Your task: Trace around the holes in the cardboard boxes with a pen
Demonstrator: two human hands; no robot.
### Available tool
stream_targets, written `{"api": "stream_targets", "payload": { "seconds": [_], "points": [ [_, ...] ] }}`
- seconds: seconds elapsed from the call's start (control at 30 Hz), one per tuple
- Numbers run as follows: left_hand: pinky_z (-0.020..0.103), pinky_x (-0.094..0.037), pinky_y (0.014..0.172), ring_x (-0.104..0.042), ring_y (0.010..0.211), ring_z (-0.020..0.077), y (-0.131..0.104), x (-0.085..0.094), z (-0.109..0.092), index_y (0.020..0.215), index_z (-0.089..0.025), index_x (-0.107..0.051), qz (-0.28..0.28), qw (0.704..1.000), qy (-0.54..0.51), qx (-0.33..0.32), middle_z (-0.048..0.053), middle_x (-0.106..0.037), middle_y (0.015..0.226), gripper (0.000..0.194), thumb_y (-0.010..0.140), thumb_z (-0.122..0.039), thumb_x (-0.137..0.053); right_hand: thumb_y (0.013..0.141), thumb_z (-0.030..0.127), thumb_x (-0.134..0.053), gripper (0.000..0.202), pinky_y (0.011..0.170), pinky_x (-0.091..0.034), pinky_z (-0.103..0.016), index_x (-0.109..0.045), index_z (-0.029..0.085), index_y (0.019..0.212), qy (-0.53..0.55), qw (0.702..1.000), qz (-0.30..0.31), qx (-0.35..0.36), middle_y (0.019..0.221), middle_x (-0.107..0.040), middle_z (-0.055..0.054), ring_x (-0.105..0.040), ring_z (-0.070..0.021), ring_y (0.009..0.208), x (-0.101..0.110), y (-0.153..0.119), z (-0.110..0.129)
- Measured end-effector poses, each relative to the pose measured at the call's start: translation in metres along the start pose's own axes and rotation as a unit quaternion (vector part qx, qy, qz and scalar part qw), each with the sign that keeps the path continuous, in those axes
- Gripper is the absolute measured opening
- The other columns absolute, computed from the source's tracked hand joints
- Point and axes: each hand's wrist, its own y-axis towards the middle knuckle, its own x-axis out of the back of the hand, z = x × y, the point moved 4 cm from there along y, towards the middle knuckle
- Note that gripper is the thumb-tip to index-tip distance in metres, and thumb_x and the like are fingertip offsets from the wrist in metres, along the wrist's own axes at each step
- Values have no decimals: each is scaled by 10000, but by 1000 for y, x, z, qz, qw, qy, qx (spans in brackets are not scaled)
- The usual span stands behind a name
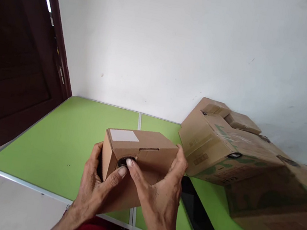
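Fingers [131,170] of the right hand [160,199] curl around the near face and right side of a small cardboard box [141,152], its forefinger tip pressed at a dark round hole [125,162] in the front panel, while the left hand [95,190] clamps the box's left end with the thumb laid just below that same hole. Both hands are closed on the box, which sits low over the near edge of the green surface [62,142], close to the body; whether it rests on the surface or is lifted slightly cannot be told. A white label [124,135] lies on the box's top panel, and a tuck flap slot shows at the front edge. My reading is that the front opening is being worked at, with the fingertips probing the hole to pull or press the flap. Any further move would call for a steady grip from the left hand while the right forefinger hooks inside. Beside the right wrist lies a dark phone [196,208], and larger cardboard boxes [224,151] are stacked just beyond.
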Motion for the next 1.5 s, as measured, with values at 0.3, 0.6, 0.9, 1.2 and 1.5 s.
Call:
{"api": "stream_targets", "payload": {
  "seconds": [0.3, 0.6, 0.9, 1.2, 1.5],
  "points": [
    [325, -621, 893, -781, 1082, 257, 7, -7, -7, 1393, -241, -684, -10, 999, 9, -39, 78, -830, 1250, 546, 1000, -603, -796, 715, 683, -852, 1202, 1179, -527, -705, -432, 49, 1647, -17, 998, -49, 33, 1616, -579, -360, -608, -513, 1471, -11, -1, 7],
    [377, -634, 910, -799, 1044, 297, 18, -18, -23, 1317, -211, -688, -11, 998, -18, -59, 95, -845, 1140, 449, 1008, -535, -723, 764, 797, -843, 1161, 1110, -562, -690, -480, 90, 1611, -65, 983, -124, 117, 1496, -651, -323, -658, -508, 1370, -8, -1, 14],
    [389, -601, 1009, -764, 1113, 302, 14, -20, -27, 1382, -239, -681, 14, 997, -8, -70, 105, -820, 1225, 489, 1041, -587, -726, 799, 858, -779, 1165, 1104, -552, -700, -469, 98, 1626, -61, 981, -130, 133, 1469, -654, -311, -665, -502, 1330, -5, 6, 16],
    [377, -634, 922, -786, 1070, 311, 18, -22, -25, 1303, -222, -720, -7, 999, -24, -37, 101, -835, 1171, 521, 967, -611, -802, 859, 875, -721, 1172, 1040, -590, -693, -477, 38, 1643, -90, 967, -160, 174, 1399, -683, -330, -713, -499, 1249, -5, 5, 19],
    [394, -664, 946, -774, 1220, 366, 11, -11, -13, 1431, -240, -712, -8, 997, -65, 36, 134, -800, 1380, 776, 800, -611, -969, 877, 807, -804, 954, 1025, -647, -582, -596, 182, 1568, -3, 994, -42, 102, 1476, -738, -239, -746, -428, 1308, 12, 28, -5]
  ]
}}
